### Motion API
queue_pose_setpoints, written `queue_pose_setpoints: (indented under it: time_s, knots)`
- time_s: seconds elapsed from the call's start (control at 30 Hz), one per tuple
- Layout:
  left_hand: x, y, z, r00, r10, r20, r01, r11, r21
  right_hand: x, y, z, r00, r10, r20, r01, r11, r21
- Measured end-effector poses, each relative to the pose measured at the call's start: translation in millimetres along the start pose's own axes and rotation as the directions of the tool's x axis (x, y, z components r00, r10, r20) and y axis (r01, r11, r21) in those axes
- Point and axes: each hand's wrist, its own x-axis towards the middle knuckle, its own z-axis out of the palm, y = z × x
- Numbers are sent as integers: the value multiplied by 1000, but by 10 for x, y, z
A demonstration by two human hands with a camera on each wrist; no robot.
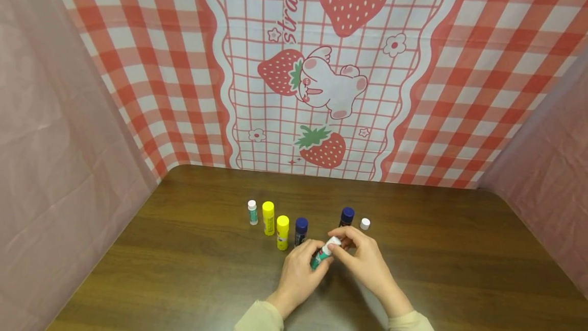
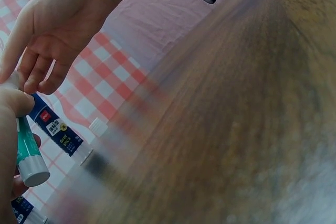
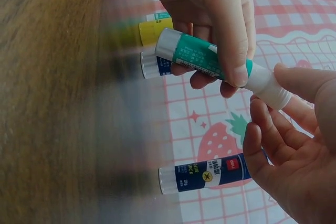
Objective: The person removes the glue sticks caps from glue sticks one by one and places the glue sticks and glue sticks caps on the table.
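A green glue stick [image 1: 320,258] with white ends is gripped in my left hand [image 1: 297,271], tilted above the table. In the right wrist view, the left thumb and fingers lie round its green barrel [image 3: 197,55]. My right hand [image 1: 367,262] pinches the white cap [image 3: 273,92] at its upper end between thumb and fingertips. Just beyond the right hand stands a dark blue glue stick [image 1: 347,215], its lower part hidden in the head view. Another dark blue glue stick [image 1: 300,229] stands beyond the left hand.
Two yellow glue sticks, one nearer [image 1: 282,234] and one farther [image 1: 268,218], stand upright on the left. Beside them is a small green-and-white glue stick [image 1: 252,213]. A loose white cap [image 1: 365,223] sits on the brown table [image 1: 184,269]. A strawberry-print cloth [image 1: 312,106] hangs behind.
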Motion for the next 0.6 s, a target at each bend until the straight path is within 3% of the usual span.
queue_pose_setpoints:
  time_s: [0.6]
  knots:
    - [-7, -15, 8, 1000, -4, -12, 4, 1000, -14, -17, 26, -62, 999, 33, 14, -33, 999, -12]
